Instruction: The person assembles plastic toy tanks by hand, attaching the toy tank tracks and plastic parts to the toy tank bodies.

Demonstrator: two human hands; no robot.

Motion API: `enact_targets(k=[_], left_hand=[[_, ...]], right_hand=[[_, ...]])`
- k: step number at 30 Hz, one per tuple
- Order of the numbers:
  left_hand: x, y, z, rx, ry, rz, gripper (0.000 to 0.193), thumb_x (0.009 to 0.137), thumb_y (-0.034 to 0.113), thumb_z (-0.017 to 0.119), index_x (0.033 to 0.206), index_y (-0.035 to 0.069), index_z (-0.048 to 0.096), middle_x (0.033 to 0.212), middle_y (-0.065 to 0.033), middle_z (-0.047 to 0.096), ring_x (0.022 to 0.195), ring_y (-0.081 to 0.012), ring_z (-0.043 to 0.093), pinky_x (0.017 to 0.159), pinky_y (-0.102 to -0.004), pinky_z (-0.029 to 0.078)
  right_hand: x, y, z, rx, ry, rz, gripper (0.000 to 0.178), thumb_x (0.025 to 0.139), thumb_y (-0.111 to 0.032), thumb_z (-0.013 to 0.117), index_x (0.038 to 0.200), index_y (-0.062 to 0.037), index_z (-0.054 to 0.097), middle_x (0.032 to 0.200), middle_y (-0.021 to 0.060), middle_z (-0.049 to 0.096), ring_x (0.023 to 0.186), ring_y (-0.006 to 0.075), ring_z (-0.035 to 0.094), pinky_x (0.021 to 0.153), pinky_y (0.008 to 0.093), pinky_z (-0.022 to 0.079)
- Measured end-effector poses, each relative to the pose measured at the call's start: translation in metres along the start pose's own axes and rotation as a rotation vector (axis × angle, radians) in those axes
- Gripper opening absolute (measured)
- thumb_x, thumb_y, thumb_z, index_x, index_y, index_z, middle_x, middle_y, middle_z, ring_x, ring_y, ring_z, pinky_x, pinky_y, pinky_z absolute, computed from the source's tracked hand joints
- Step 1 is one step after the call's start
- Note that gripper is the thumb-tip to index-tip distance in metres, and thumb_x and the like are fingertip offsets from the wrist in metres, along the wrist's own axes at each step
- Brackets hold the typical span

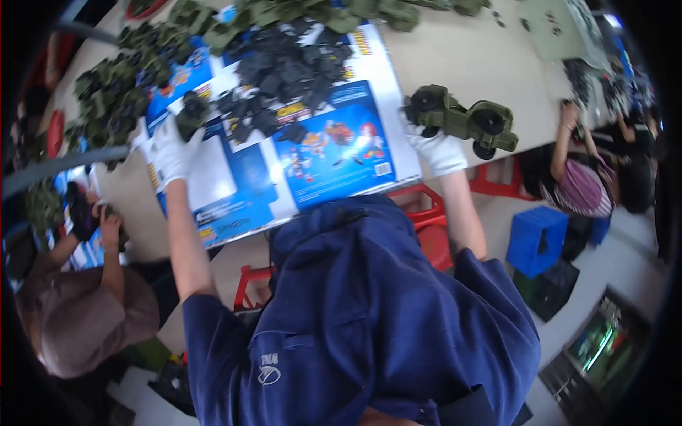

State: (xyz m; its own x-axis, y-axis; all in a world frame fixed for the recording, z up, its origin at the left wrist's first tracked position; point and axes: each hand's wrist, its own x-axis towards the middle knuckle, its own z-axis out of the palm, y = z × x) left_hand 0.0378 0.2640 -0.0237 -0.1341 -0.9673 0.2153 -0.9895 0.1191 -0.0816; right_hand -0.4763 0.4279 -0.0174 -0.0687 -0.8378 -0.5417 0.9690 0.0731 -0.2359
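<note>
My right hand [442,152], in a white glove, grips an olive-green toy truck [462,119] with black wheels at the table's near edge. The truck partly hides the fingers. White-gloved too, my left hand [170,153] is over the left side of a blue and white printed sheet [341,167]. Between its thumb and fingers sits a small olive-green toy part [192,117] with a black round piece. Just right of that part lies a heap of small black plastic pieces [284,67] on the sheet.
Piles of olive-green toy parts [121,85] cover the table's far left and back. Red stools [415,202] stand under the near edge. One person [99,305] works at the left, another [579,177] at the right. A blue crate [538,240] is at the right.
</note>
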Motion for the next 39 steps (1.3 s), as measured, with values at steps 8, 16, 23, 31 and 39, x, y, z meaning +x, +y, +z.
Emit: enact_targets(k=[8, 16, 23, 31, 39], left_hand=[[0.018, -0.010, 0.018, 0.125, -0.326, -0.028, 0.076, 0.080, 0.039, 0.075, 0.145, 0.020, 0.042, 0.129, -0.0102, 0.058, 0.123, -0.0313, 0.052, 0.100, -0.0458, 0.045], [0.003, -0.012, 0.016, 0.052, -0.264, -0.035, 0.071, 0.080, 0.034, 0.073, 0.142, 0.014, 0.046, 0.132, -0.0172, 0.056, 0.124, -0.0355, 0.052, 0.104, -0.0435, 0.044], [0.001, -0.008, 0.011, -0.005, -0.280, -0.093, 0.070, 0.078, 0.034, 0.074, 0.141, 0.014, 0.050, 0.126, -0.0200, 0.059, 0.117, -0.0380, 0.056, 0.099, -0.0440, 0.047], [0.005, -0.011, 0.010, 0.006, -0.239, -0.026, 0.067, 0.072, 0.032, 0.074, 0.135, 0.015, 0.054, 0.122, -0.0187, 0.061, 0.121, -0.0371, 0.052, 0.109, -0.0479, 0.036], [0.014, -0.008, -0.007, -0.034, -0.455, -0.111, 0.073, 0.069, 0.043, 0.077, 0.131, 0.013, 0.055, 0.113, -0.0153, 0.069, 0.104, -0.0323, 0.067, 0.089, -0.0419, 0.052]], right_hand=[[-0.050, 0.034, 0.071, 0.371, -0.308, 0.161, 0.037, 0.093, -0.030, 0.055, 0.105, 0.0052, 0.050, 0.094, 0.0170, 0.056, 0.088, 0.0253, 0.058, 0.046, 0.0222, 0.043], [-0.047, 0.038, 0.061, 0.488, -0.306, 0.299, 0.039, 0.095, -0.031, 0.053, 0.106, 0.0058, 0.049, 0.100, 0.0254, 0.059, 0.087, 0.0281, 0.064, 0.047, 0.0244, 0.047], [-0.034, 0.040, 0.043, 0.317, -0.052, 0.207, 0.050, 0.094, -0.037, 0.047, 0.110, 0.0101, 0.050, 0.094, 0.0191, 0.047, 0.067, 0.0209, 0.043, 0.050, 0.0272, 0.044], [-0.004, 0.006, -0.015, 0.402, 0.236, -0.051, 0.046, 0.095, -0.046, 0.049, 0.113, -0.0069, 0.063, 0.108, 0.0158, 0.067, 0.101, 0.0366, 0.063, 0.087, 0.0564, 0.053], [0.026, 0.031, -0.021, -0.287, -0.156, -0.105, 0.042, 0.098, -0.027, 0.059, 0.129, 0.0011, 0.055, 0.115, 0.0164, 0.066, 0.104, 0.0266, 0.065, 0.091, 0.0362, 0.055]])
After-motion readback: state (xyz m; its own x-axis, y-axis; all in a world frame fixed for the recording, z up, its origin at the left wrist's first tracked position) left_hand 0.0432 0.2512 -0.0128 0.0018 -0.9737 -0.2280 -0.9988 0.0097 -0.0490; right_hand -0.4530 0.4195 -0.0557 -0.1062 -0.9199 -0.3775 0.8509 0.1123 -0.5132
